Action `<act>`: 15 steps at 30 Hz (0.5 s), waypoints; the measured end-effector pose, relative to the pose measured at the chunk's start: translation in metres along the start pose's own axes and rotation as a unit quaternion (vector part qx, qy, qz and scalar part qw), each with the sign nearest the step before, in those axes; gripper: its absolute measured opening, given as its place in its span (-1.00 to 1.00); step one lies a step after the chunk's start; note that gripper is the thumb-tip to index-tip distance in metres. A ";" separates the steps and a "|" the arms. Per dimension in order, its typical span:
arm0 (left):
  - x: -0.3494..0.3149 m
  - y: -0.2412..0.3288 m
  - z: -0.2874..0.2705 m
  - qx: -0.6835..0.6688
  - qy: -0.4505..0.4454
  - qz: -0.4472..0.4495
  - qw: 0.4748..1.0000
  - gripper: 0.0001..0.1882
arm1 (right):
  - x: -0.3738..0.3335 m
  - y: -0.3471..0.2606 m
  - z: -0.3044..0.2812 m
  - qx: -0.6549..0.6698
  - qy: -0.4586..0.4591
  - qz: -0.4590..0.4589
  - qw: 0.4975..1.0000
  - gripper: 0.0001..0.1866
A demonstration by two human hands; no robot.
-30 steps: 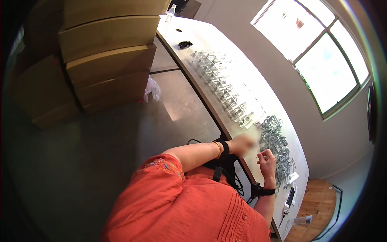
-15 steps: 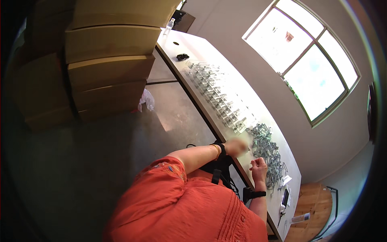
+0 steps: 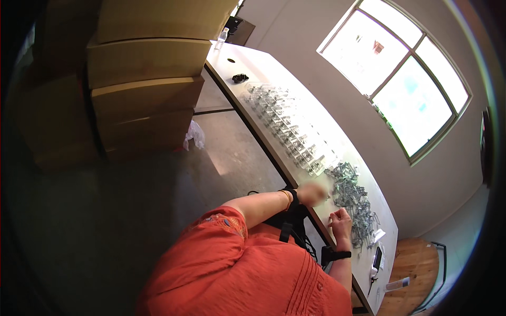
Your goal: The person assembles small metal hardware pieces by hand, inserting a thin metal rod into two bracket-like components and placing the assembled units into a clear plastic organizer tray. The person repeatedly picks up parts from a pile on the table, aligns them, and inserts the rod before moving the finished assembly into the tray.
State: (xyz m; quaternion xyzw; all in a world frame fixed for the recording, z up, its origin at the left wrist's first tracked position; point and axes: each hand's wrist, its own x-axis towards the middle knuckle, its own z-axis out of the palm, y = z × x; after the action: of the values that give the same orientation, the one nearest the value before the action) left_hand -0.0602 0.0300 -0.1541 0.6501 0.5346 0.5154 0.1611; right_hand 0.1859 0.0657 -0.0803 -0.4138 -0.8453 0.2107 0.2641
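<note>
My left hand [image 3: 312,194] is over the near edge of the white table [image 3: 363,158]. It is blurred, so its fingers cannot be read; a tiny dark bit shows by its fingertips. My right hand [image 3: 341,222] is close by, to the right and nearer to me. Its fingers are curled together, and whatever they hold is too small or hidden to make out. Just beyond both hands lies a heap of small grey metal parts [image 3: 350,192]. Left of the heap, clear plastic trays [image 3: 287,131] with rows of small metal pieces run along the table.
Farther along the table are a black object [image 3: 240,78] and a clear bottle [image 3: 221,38]. A dark flat device [image 3: 377,258] and white paper [image 3: 378,235] lie toward the right end. Stacked cardboard boxes [image 3: 150,63] stand at the left; a plastic bag [image 3: 195,134] lies beside them.
The whole view has shifted slightly. Both hands stay in nearly the same places beside the heap, and no thing has visibly been picked up or put down.
</note>
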 end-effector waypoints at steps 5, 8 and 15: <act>0.002 0.009 0.000 0.041 -0.019 0.013 0.999 -0.79 | -0.005 0.000 -0.001 0.021 0.000 -0.002 1.000 -0.82; 0.007 0.008 0.009 0.070 -0.040 0.009 0.997 -0.82 | -0.007 -0.006 -0.004 0.037 -0.026 0.024 0.999 -0.86; 0.001 0.023 0.020 0.075 -0.003 0.033 0.997 -0.88 | -0.002 -0.006 -0.012 0.048 -0.037 0.037 0.997 -0.84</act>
State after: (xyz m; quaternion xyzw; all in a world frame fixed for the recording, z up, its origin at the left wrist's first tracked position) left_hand -0.0314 0.0289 -0.1443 0.6795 0.5494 0.4767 0.0958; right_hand 0.1904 0.0623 -0.0677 -0.4238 -0.8273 0.2764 0.2440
